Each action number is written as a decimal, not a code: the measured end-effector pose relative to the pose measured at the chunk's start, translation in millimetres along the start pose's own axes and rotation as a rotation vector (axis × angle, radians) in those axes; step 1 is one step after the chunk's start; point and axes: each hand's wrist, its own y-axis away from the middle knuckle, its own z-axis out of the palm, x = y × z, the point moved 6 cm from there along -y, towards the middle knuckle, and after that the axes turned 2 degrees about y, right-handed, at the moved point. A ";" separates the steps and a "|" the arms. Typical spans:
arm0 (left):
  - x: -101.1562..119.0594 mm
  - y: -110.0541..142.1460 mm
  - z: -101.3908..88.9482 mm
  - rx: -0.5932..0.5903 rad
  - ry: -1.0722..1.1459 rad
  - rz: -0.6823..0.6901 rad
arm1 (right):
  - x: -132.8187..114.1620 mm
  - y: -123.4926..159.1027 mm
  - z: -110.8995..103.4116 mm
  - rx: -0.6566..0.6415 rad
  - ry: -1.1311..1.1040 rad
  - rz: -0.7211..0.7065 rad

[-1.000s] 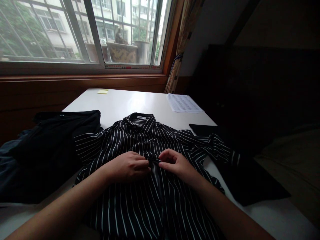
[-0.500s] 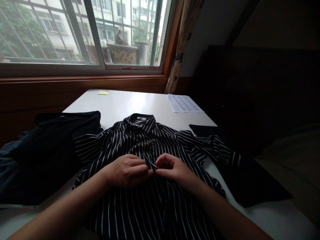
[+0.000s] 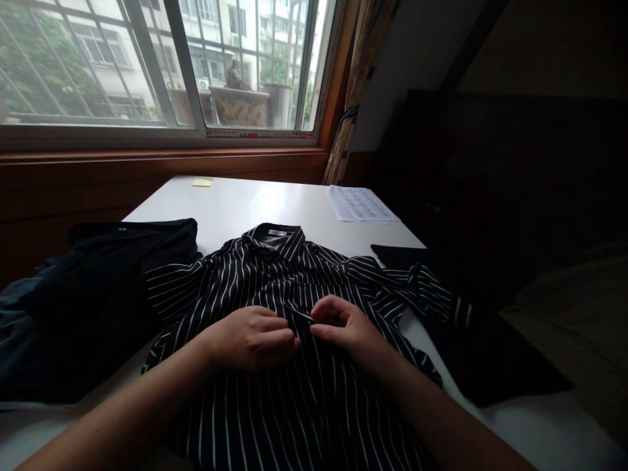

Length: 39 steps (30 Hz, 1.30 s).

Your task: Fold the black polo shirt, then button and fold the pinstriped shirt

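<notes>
At lower center, the left hand (image 3: 256, 339) curls nearly closed and the right hand (image 3: 343, 324) pinches narrowly, both at the front of the striped collared shirt (image 3: 289, 281); whether either grips fabric, I cannot tell. The shirt spans bottom to middle, on the white table (image 3: 235, 203).

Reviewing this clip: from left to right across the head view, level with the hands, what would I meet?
Pile of dark clothes → left hand → right hand → black cloth.
</notes>
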 end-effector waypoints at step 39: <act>0.3 0.0 4.8 -0.035 -0.014 0.019 | 9.4 -0.5 8.5 -0.068 0.076 0.052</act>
